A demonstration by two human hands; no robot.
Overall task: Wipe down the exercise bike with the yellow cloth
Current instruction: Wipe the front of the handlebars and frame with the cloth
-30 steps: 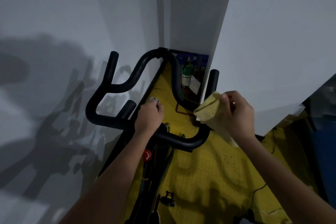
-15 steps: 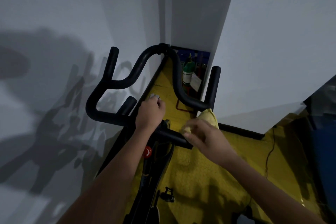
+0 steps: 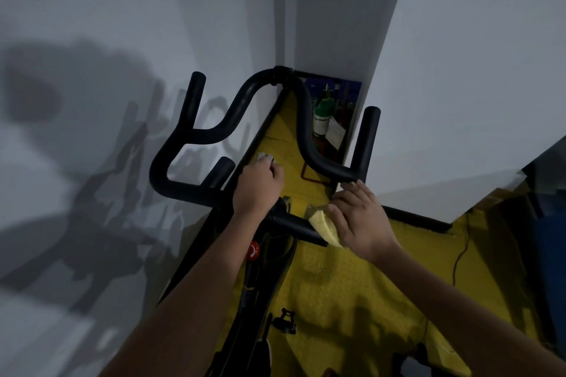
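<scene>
Exercise bike handlebar (image 3: 190,138) fills frame centre. Left hand (image 3: 257,187) curled round the bar's middle, w/ a small silver item at its fingertips. Right hand (image 3: 361,217) presses yellow cloth (image 3: 324,225) onto the right bar, fingers wrapped over. Cloth looks soft, light; best bunched in palm.

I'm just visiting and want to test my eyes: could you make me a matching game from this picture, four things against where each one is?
Things:
1. yellow cloth
2. left hand
3. green bottle
4. red knob

Places:
A. in the corner between the walls, behind the handlebar
B. on the bike frame, below the left hand
C. at the middle of the handlebar
D. under the right hand, on the right side of the bar

Pairs: 1-D, 2-C, 3-A, 4-B
</scene>
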